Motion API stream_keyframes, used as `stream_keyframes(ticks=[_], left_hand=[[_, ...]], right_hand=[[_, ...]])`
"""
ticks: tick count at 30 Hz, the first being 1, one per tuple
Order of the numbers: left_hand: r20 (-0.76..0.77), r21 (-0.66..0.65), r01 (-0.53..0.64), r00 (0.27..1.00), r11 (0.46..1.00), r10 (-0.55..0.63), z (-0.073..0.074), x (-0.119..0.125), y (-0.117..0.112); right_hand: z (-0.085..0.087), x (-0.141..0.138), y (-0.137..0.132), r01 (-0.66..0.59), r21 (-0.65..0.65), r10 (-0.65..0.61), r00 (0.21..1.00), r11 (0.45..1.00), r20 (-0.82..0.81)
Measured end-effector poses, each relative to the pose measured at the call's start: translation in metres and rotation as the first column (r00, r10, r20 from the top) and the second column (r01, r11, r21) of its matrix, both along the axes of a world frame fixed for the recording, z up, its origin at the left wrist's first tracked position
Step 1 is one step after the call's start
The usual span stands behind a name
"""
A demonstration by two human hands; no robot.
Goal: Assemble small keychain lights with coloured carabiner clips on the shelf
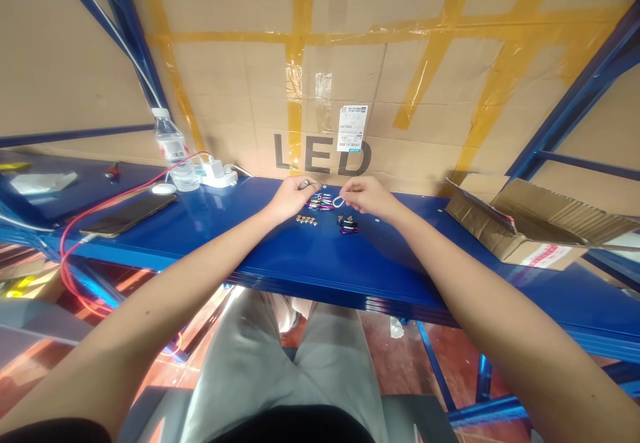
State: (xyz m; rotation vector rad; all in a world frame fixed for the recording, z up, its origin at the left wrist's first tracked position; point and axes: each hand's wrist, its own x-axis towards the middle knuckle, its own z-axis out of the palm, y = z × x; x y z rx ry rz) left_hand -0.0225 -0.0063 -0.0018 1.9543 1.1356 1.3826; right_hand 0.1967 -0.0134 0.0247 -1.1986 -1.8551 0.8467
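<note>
While the right hand (367,195) has it, loop (339,201): off the fingertips' left side, in the gap between hands; can't tell if it touches the bench (320,256).
Long axis: roughly crosswise, left end looks slightly nearer the person.
Right fingers: together, clamped on the loop.
Left hand (293,196): across the gap, apart from the loop; fingers pinched on a grey bit (303,184), too small to name.
Nearer hand: right.
Clips (320,204): piled on the bench between hands, just left of the loop.
</note>
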Motion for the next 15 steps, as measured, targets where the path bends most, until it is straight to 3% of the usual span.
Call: stream_keyframes(ticks=[4, 7, 15], left_hand=[[-0.080, 0.012, -0.028, 0.996, 1.000, 0.029, -0.002, -0.003, 0.001], [-0.132, -0.010, -0.033, 0.991, 0.999, 0.031, -0.003, -0.002, -0.002], [-0.248, -0.027, 0.020, 0.968, 0.999, -0.026, -0.004, -0.001, -0.005]], right_hand=[[0.007, 0.013, -0.004, -0.092, -0.210, 0.134, 0.971, 0.973, 0.199], [0.009, 0.014, -0.008, -0.068, -0.328, 0.174, 0.937, 0.942, 0.303], [0.012, 0.019, -0.004, -0.013, -0.347, 0.193, 0.849, 0.938, 0.492]])
